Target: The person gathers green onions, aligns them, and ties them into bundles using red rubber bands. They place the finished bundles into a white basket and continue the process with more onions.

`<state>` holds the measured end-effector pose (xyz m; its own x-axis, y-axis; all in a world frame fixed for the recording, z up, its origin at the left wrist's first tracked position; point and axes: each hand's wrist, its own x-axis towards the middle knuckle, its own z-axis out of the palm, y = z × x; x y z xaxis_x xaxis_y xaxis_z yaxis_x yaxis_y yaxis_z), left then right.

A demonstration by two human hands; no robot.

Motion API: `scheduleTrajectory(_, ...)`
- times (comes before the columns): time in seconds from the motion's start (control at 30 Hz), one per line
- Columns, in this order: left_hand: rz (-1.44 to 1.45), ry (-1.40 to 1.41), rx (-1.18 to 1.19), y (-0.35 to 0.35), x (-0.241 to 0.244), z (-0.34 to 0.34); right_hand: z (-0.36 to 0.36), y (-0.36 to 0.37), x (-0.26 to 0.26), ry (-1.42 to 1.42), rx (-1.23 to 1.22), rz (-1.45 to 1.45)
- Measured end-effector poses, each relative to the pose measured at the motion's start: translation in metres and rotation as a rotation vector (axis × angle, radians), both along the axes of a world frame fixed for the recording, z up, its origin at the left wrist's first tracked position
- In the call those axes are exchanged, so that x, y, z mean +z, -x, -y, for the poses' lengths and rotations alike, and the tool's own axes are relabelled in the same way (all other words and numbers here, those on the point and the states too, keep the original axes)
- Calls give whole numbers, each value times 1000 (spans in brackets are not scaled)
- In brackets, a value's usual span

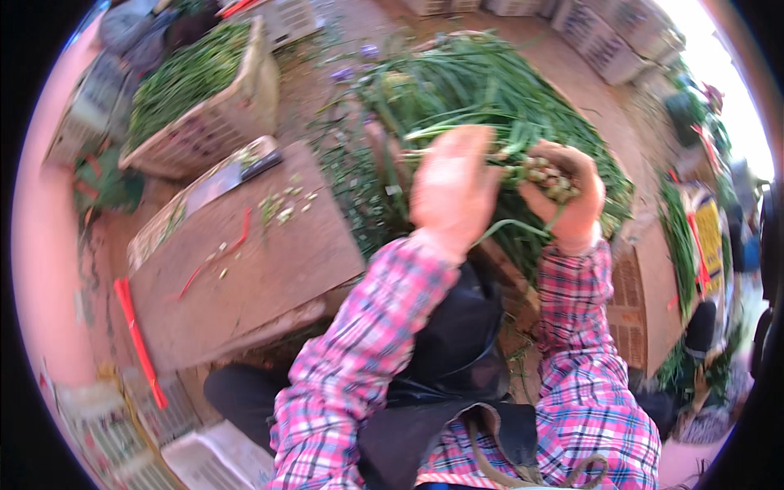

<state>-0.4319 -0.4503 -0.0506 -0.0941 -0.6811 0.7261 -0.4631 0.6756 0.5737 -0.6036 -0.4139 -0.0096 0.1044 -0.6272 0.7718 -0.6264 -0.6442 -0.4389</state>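
Observation:
Cut ends of a bunch of green stalks (549, 179) show in my right hand (572, 190), whose fingers curl around them. Just left of it, my left hand (456, 184) is blurred over more stalks; whether it grips any cannot be told. Both hands are above a large heap of long green leafy stalks (465, 79). On the board (294, 257) to the left lie small cut stalk ends (285, 214) and a thin red tie (229, 248). A cleaver with a black handle (260, 165) lies along the board's far edge.
A plastic crate (202, 128) full of green stalks stands at the upper left. Red strips (139, 343) hang at the board's left edge. Trimmings (349, 177) litter the floor. White crates (603, 43) are stacked at the upper right. A person's dark clothing (138, 30) shows at the upper left.

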Motion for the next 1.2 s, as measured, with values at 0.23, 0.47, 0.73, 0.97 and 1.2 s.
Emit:
scheduleTrajectory(0.23,-693,-695,-795,30,-6,6,4,-12,21,-205,148,-128)
scheduleTrajectory(0.47,-1577,-1066,-1159,11,-45,19,1,-23,13,-167,181,-536)
scheduleTrajectory(0.73,-1239,-1112,-760,5,-103,60,-14,36,56,58,18,4)
scheduleTrajectory(0.97,-1048,-1118,-691,10,-101,58,-87,84,199,494,-183,62)
scheduleTrajectory(1.2,-1037,-640,-1030,-4,24,-25,-114,-5,216,-56,-477,-533)
